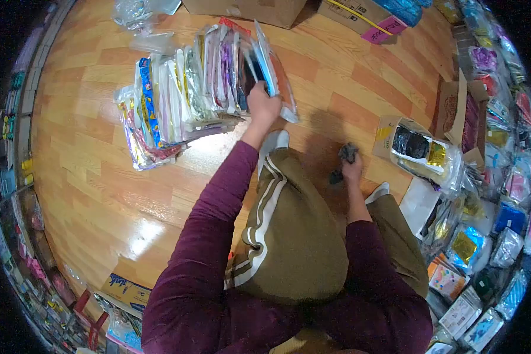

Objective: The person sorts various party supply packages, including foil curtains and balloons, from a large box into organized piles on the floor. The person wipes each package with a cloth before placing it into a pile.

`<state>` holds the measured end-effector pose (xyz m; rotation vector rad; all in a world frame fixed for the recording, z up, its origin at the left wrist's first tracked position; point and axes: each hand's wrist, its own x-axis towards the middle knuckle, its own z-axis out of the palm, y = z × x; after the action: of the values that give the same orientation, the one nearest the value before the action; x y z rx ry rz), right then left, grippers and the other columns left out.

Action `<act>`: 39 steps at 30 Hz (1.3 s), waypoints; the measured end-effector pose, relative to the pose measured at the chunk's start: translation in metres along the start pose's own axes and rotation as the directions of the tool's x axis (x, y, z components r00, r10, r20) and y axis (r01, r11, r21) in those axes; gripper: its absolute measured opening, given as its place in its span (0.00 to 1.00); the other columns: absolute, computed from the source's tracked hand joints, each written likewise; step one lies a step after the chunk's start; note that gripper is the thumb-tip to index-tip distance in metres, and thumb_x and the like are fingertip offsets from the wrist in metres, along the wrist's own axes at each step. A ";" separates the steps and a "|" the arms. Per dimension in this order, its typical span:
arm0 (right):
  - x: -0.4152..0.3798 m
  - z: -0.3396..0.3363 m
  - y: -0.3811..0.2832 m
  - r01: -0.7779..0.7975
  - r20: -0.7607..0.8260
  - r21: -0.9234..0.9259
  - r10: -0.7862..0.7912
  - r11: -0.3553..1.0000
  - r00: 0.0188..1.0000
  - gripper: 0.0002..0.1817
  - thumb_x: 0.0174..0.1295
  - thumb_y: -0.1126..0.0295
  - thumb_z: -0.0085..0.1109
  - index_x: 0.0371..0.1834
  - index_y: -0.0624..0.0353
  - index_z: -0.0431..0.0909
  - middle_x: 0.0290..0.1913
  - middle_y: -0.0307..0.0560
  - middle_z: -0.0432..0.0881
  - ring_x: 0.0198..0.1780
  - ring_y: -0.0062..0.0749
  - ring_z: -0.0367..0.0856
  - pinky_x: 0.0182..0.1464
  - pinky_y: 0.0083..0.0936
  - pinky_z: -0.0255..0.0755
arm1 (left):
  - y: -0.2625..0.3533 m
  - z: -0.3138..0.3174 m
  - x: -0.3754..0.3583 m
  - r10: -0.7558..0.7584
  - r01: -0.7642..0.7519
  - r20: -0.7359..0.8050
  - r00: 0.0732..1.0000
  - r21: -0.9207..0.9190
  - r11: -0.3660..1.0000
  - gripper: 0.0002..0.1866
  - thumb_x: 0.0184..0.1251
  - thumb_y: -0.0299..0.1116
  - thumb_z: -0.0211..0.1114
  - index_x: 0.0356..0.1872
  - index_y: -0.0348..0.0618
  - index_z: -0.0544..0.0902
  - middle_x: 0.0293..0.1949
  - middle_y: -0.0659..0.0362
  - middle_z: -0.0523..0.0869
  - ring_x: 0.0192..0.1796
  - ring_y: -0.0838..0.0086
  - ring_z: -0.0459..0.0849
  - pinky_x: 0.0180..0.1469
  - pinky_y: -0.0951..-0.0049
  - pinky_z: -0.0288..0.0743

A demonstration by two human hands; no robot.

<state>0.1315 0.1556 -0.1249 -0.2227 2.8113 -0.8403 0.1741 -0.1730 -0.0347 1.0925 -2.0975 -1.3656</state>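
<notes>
A long row of plastic-wrapped packets (186,88) is being borne by the wooden floor (76,147), ahead of the person and mostly toward the left side. At the row's right end, a blue packet (265,68) is being touched by the left hand (264,105), whose fingers are being held curled and narrow at the near edge; whether the packet is being firmly gripped cannot be told, since the fingertips are being hidden. Just beside it, an orange-toned packet (284,82) is being leaned at a tilt, its clear wrapping being spread onto the floor. Well apart from the row, a crumpled dark gray cloth (348,153) is being held above the floor by the right hand (353,170), whose fingers are being closed around it, with part of the cloth being hung lower at the side. Beyond the row, some loose clear bags (138,15) are being supported by the floor, near a large cardboard box (248,9). Over to the right, a small open carton (384,134) is being filled with black and gold wrapped items (416,144), and many more bagged goods (484,248) are being crowded together along that side.
</notes>
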 end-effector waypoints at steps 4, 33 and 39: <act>0.005 -0.025 -0.024 -0.123 -0.189 0.488 0.242 0.864 0.952 0.15 0.46 0.74 0.61 0.40 0.64 0.74 0.36 0.50 0.79 0.37 0.34 0.77 0.41 0.26 0.68 | 0.020 0.019 -0.065 -0.044 0.143 0.188 0.981 -0.554 0.820 0.19 0.46 0.23 0.63 0.43 0.30 0.71 0.37 0.52 0.80 0.38 0.71 0.77 0.43 0.72 0.70; -0.012 0.039 -0.045 0.308 -0.107 -0.233 -0.339 0.923 0.935 0.25 0.47 0.71 0.48 0.53 0.65 0.67 0.58 0.63 0.62 0.60 0.59 0.59 0.59 0.46 0.58 | -0.092 0.071 -0.049 -0.144 0.016 0.769 0.623 0.172 0.985 0.11 0.41 0.30 0.66 0.28 0.36 0.79 0.22 0.53 0.80 0.25 0.70 0.79 0.29 0.71 0.72; -0.011 0.067 -0.089 0.429 -0.151 0.034 -0.419 0.903 0.895 0.26 0.44 0.74 0.52 0.52 0.65 0.68 0.58 0.59 0.63 0.60 0.54 0.60 0.61 0.41 0.56 | -0.052 0.053 -0.058 -0.173 -0.007 0.745 0.645 0.232 0.973 0.10 0.43 0.28 0.66 0.28 0.35 0.79 0.23 0.54 0.80 0.25 0.72 0.78 0.29 0.71 0.72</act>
<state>0.1654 0.0489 -0.1289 -0.8235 2.9014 -1.0722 0.1936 -0.1082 -0.1002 0.7364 -2.8744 -1.9237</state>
